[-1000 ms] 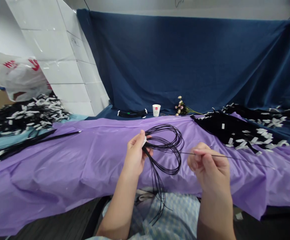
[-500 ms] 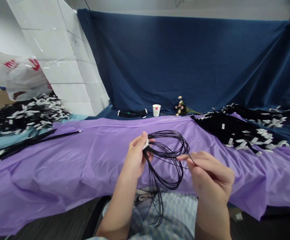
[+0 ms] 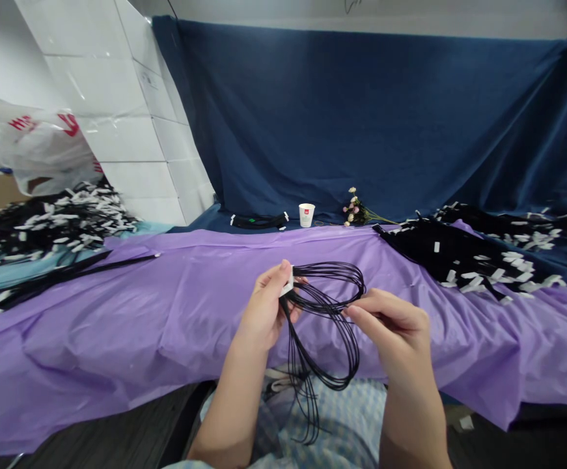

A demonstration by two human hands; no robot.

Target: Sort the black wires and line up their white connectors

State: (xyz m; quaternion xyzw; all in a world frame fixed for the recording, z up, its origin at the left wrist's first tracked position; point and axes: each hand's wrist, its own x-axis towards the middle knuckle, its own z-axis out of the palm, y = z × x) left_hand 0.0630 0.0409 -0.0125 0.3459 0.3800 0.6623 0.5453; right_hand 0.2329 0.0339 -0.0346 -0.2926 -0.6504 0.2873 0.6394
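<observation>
The left hand (image 3: 263,306) pinched a flat white tag (image 3: 287,285) on a looped bundle of thin black cords (image 3: 329,306), its thumb on top. The right hand (image 3: 395,329) had thumb and forefinger pressed together on strands at the loops' right side. The bundle hung in the air over the near edge of a bench draped in shiny purple sheeting (image 3: 205,293), loose ends dangling. Beyond stood a white paper cup (image 3: 306,215), left of pale artificial flowers (image 3: 353,210); tagged black cords (image 3: 424,244) lay piled at right.

Head-worn view, facing forward and down, near black cords (image 3: 323,302)
</observation>
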